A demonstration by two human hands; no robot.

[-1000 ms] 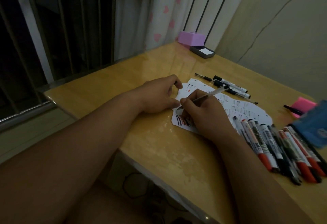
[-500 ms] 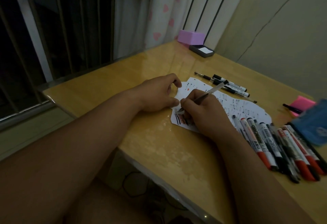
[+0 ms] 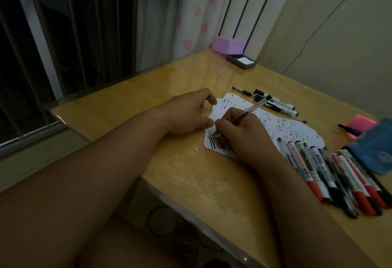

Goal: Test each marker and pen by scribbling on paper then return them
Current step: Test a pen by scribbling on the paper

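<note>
Head view: the right hand (image 3: 248,136) has its grip clamped low on a slim pen (image 3: 252,112), tip on the paper's (image 3: 292,127) left corner. The pen looks light, stiff and smooth, so it is best pinched near the tip. The left hand (image 3: 186,115), grip loose around nothing, steadies the thin paper on the glossy table (image 3: 191,172).
</note>
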